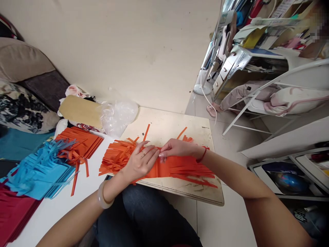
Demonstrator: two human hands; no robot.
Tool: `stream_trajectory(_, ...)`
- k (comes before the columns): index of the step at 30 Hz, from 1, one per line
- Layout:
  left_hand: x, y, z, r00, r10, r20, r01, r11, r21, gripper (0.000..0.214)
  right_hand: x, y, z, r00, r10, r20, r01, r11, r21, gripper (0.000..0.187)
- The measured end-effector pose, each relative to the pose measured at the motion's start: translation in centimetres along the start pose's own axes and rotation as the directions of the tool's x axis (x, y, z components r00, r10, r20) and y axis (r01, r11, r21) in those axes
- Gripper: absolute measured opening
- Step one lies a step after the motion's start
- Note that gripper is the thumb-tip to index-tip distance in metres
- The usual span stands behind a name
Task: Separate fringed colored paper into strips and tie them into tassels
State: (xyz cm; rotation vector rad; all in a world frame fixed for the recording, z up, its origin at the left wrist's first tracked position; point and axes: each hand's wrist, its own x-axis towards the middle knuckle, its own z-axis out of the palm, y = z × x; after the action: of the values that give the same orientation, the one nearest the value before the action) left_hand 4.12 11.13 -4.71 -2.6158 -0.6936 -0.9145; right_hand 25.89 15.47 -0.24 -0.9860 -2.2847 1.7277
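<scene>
A sheet of orange tissue paper (164,168), cut into fringe at both ends with an uncut band in the middle, lies across a pale wooden board (177,120). My left hand (142,161) rests flat on its left part, fingers stretched out toward the middle band. Thumb and fingers of my right hand (173,149) are pinched together at the band, right by the left fingertips. What exactly sits between them is mostly hidden. Loose orange strips stick out beyond the paper's far edge.
At left, stacks of orange fringed paper (89,140), blue fringed paper (55,175) and dark red paper (17,209) lie on a white surface. Clear plastic wrapping (119,116) sits behind them. A pale wall panel (123,51) rises beyond the board; a white folding chair (253,106) stands right.
</scene>
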Motion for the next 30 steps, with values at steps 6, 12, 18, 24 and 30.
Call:
stream_trajectory(6,1.5,-2.2,-2.4,0.986,0.168,-0.026,-0.169,0.984,-0.063,0.035,0.4,-0.9,-0.7,0.999,-0.021,0.048,-0.003,0.891,0.454,0.026)
stream_trajectory(12,3.2,-3.0,-3.0,0.961,0.240,-0.140,-0.230,0.970,0.081,0.030,-0.8,-2.5,-0.6,0.998,0.035,-0.046,-0.012,0.906,0.423,0.036)
stream_trajectory(18,4.9,-3.2,-2.4,0.850,-0.327,-0.413,0.270,0.944,-0.190,0.015,0.0,-4.5,-0.7,0.895,-0.197,-0.400,0.261,0.958,0.114,0.027)
stream_trajectory(24,5.4,-2.6,-2.2,0.591,-0.767,-0.252,0.442,0.569,-0.694,0.007,2.8,-4.8,0.4,0.898,-0.190,-0.397,0.296,0.929,0.224,0.036)
stream_trajectory(30,4.8,-2.7,-2.2,0.513,-0.838,-0.188,0.415,0.434,-0.800,0.005,4.0,-4.3,1.4,0.876,-0.274,-0.396,0.397,0.876,0.273,0.029)
